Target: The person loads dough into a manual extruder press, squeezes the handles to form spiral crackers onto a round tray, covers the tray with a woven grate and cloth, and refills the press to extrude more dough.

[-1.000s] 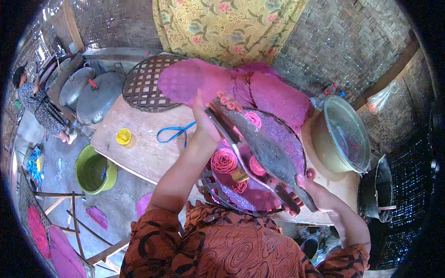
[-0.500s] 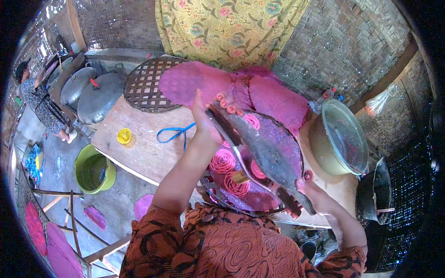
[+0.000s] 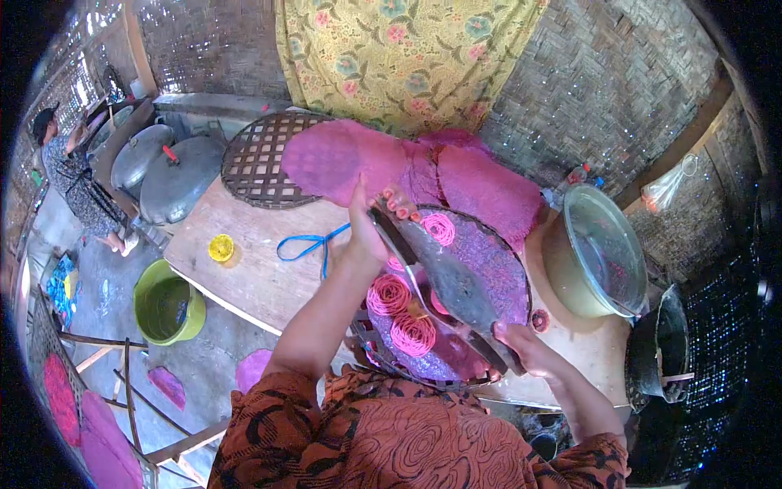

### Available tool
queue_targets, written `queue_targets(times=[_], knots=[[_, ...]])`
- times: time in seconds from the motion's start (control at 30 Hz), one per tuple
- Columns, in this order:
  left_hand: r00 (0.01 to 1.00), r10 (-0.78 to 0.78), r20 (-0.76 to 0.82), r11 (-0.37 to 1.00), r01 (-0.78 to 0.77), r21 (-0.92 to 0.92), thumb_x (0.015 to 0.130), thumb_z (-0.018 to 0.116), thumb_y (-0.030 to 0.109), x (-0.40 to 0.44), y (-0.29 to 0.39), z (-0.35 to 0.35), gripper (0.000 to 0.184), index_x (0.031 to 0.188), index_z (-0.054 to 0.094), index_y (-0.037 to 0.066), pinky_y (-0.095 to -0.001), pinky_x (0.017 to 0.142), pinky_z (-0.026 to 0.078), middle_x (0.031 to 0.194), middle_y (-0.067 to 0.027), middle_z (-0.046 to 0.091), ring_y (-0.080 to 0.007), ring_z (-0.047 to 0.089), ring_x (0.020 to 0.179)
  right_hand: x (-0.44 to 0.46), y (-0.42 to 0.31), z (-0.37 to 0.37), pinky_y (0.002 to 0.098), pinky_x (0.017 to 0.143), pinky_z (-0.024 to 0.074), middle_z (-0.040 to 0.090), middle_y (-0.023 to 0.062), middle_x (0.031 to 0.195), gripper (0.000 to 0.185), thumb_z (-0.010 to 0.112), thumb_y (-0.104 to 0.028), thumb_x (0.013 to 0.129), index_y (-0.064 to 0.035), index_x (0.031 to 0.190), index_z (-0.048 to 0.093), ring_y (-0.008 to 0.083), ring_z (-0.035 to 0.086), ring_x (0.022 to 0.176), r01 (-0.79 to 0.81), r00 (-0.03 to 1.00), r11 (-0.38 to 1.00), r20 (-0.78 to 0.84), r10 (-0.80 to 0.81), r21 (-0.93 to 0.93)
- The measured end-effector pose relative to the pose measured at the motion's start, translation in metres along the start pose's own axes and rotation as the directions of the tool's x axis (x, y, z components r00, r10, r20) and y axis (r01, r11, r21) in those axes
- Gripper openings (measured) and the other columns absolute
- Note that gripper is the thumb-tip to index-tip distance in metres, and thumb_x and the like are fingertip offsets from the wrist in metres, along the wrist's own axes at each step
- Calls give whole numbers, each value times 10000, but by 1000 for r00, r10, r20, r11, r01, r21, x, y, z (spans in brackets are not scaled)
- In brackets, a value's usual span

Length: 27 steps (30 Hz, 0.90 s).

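My left hand [image 3: 375, 232] wraps round the upper end of a long two-handled noodle press [image 3: 458, 287]. Its lower end is gripped by my right hand [image 3: 525, 349], some fingers hidden underneath. The press is held slantwise above a round woven tray [image 3: 530, 295] covered with a purple, shiny layer. On that layer lie pink coils of thin strands: one coil [image 3: 439, 229] beyond the press, another coil [image 3: 389, 294] to its left, and a nearer coil [image 3: 413, 334]. More pink shows partly hidden beneath the press.
Pink sheets [image 3: 489, 183] and a lattice tray [image 3: 257, 191] lie at the back. A large basin [image 3: 562, 273] of liquid stands right, near a dark pot [image 3: 656, 346]. Left are a yellow cup [image 3: 221, 248], blue strap [image 3: 303, 240] and green tub [image 3: 191, 314]. Another person [image 3: 73, 175] stands far left.
The press has shifted slightly left, its near end moving up in the picture. My right hand has moved left with it, while my left hand keeps its grip. More of the nearer coils shows.
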State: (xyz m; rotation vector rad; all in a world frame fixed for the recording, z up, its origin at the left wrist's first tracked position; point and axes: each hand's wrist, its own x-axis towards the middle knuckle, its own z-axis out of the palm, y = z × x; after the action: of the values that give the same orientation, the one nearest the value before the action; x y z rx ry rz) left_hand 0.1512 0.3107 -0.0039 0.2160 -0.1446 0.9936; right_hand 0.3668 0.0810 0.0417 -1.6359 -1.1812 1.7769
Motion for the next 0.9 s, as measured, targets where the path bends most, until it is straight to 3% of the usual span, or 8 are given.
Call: queue_targets(times=[0.13,0.2,0.37,0.6,0.67,0.73,0.8,0.9], knots=[[999,11,46,1000,-12,20,867,456,544,20,-1,29,426,677,436,163,-311,631,375,594,31,403,-134,425,577,-5,-26,-6,273,522,458,632,74,750,650,293,-608,914,-43,1016,597,144,579,565,-81,997,984,1,82,160],[997,16,71,1000,-15,-15,860,457,548,29,-7,20,430,682,448,156,-311,634,375,596,30,407,-135,427,578,-7,-38,-17,279,535,457,614,62,716,673,246,-622,914,-58,1016,598,155,571,554,-63,997,997,-43,65,36],[997,11,-76,991,-21,-132,831,356,653,51,-19,-21,528,677,411,150,-339,627,372,583,13,378,-162,418,562,-2,-64,-24,268,471,417,569,54,617,684,250,-653,897,-70,969,600,142,529,498,-143,979,974,-172,112,-178],[999,19,30,993,-15,-119,828,362,657,52,3,2,524,671,408,159,-311,613,365,581,23,370,-152,409,551,14,-50,-24,263,439,393,551,43,587,675,279,-636,902,-50,871,614,125,502,463,-18,972,996,-233,-1,-82],[998,58,-10,994,-59,-97,861,394,578,40,-7,15,473,653,437,155,-316,609,366,558,28,388,-138,414,533,-7,-68,-17,269,419,393,550,53,571,671,291,-627,905,-40,856,611,137,503,444,10,962,982,-266,-60,-187],[996,52,-70,987,-63,-151,853,417,569,38,-18,16,457,654,432,158,-312,605,359,557,32,386,-134,404,525,-19,-71,-28,282,403,405,551,65,561,654,313,-607,910,-24,860,606,148,508,428,-178,960,975,-242,143,-131],[995,70,-69,985,-80,-154,845,437,556,46,-23,13,437,653,426,164,-304,601,352,558,37,383,-129,391,515,-19,-73,-32,293,400,421,552,75,551,644,330,-587,916,-6,851,600,155,516,424,-188,952,977,-265,156,-98],[998,64,-6,989,-65,-130,857,398,567,62,-20,13,448,652,424,169,-301,603,350,556,39,376,-127,388,511,-9,-67,-34,297,432,427,544,71,541,653,345,-591,910,5,825,596,151,518,443,-86,936,963,-353,-10,-257]])
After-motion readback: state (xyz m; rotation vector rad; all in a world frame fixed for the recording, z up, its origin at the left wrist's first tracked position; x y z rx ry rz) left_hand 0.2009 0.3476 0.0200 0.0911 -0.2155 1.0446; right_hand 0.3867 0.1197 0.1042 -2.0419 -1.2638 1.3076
